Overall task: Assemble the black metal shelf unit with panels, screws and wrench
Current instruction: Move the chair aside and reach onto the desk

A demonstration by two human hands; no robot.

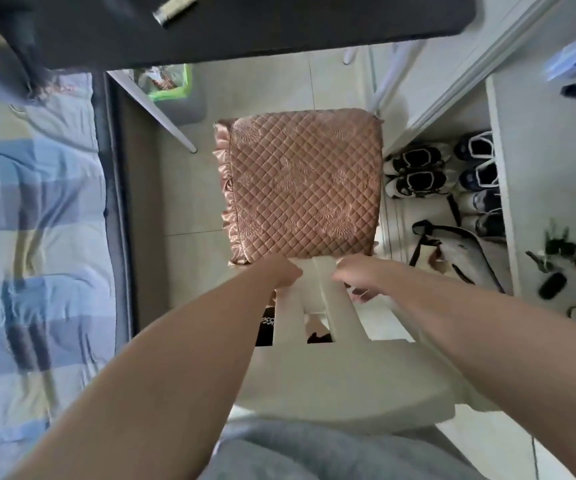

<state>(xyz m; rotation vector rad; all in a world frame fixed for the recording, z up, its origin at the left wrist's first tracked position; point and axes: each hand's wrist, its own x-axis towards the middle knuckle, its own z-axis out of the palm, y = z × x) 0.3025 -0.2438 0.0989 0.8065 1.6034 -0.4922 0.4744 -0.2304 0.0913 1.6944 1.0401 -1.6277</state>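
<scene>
floor [186, 202]: pale tiles, soft daylight | left: bed [37, 202], blue-yellow checked cover | top edge: dark tabletop [279, 26]; grey bin [182, 102], green liner, below it | centre: white chair [331, 375]; pink quilted cushion [304, 181] on seat | right: white cabinet [453, 84]; shoes [414, 171] on low shelf

This is a home, and the room is a small bedroom. A bed [33, 209] with a blue and yellow checked quilt fills the left side, its dark frame running along a pale tiled floor [189, 188]. A white chair [331, 375] with a quilted pink seat cushion [304, 181], frilled at the edge, stands at a dark desktop [245, 26]. Beneath the desk sits a grey waste bin [182, 105] with a green liner. On the right, a white cupboard [453, 81] stands open, with pairs of trainers [414, 174] on its floor and a strapped bag [463, 251] beside them. A bunch of keys [560, 251] lies on a white surface nearby
</scene>
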